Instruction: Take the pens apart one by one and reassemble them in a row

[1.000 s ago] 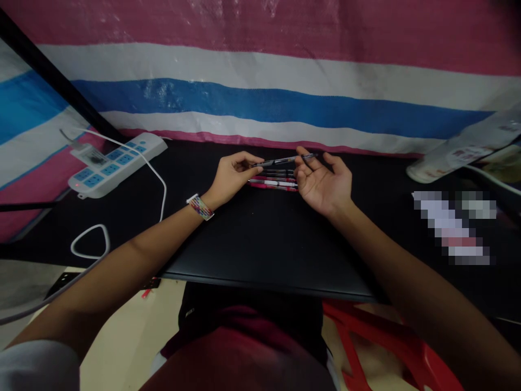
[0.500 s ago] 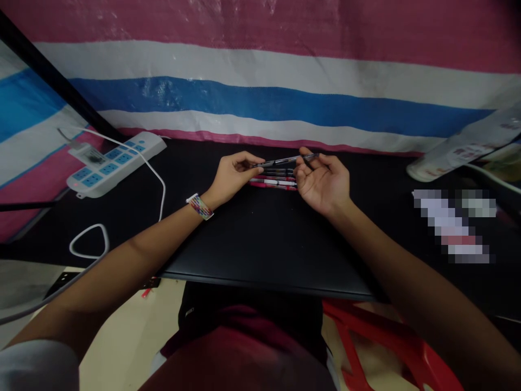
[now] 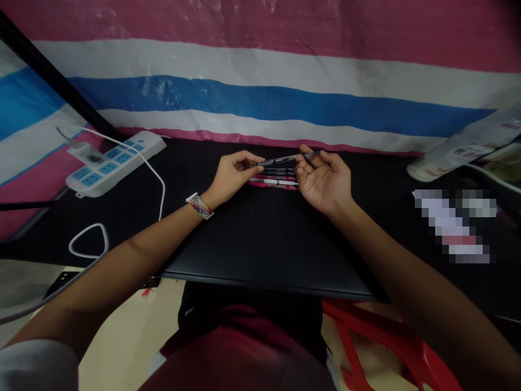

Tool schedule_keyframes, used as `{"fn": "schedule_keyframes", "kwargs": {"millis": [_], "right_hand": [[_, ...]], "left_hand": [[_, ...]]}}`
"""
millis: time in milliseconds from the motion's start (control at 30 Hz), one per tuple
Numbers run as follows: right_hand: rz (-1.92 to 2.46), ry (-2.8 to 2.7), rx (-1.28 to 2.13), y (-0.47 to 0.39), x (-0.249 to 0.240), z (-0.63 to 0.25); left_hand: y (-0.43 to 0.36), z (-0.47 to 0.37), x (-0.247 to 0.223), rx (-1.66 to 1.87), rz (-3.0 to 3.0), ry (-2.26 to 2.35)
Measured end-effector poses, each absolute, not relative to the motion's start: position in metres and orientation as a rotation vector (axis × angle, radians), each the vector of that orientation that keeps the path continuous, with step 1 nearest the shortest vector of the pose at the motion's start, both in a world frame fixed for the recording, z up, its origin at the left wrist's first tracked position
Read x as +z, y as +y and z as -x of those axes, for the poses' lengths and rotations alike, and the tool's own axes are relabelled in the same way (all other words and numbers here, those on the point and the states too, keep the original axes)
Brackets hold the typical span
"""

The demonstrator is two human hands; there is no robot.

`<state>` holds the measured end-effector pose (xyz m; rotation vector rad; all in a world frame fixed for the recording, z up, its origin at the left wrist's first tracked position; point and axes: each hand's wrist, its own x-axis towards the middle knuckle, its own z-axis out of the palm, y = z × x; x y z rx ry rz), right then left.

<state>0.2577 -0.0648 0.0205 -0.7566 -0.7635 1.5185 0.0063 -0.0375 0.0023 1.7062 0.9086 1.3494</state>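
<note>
A dark, slim pen (image 3: 285,159) is held level above the black table (image 3: 260,239), one end in each hand. My left hand (image 3: 233,175) pinches its left end between thumb and fingers. My right hand (image 3: 323,179), palm up, pinches the right end. Directly under the held pen lie several more pens (image 3: 273,182) side by side on the table, some red and white, some dark. A beaded band sits on my left wrist.
A white power strip (image 3: 112,163) with a white cable (image 3: 157,179) lies at the left. A striped tarp (image 3: 260,81) hangs behind the table. White packaging (image 3: 464,149) rests at the far right. A red plastic chair (image 3: 391,347) stands below the table's front edge.
My right hand's fingers have curled in a little more around the pen's right end. The pen and left hand have barely moved.
</note>
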Motion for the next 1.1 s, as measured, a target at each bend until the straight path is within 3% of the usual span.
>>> {"fn": "schedule_keyframes", "kwargs": {"millis": [467, 900, 1100], "right_hand": [[0.794, -0.868, 1.473, -0.063, 0.021, -0.259], [1.109, -1.508, 0.634, -0.032, -0.002, -0.267], [1.245, -1.814, 0.486, -0.026, -0.005, -0.270]], "left_hand": [[-0.038, -0.006, 0.004, 1.366, -1.736, 0.903], [-0.019, -0.003, 0.001, 1.382, -1.774, 1.086], [-0.005, 0.002, -0.012, 1.346, -1.812, 1.301]]}}
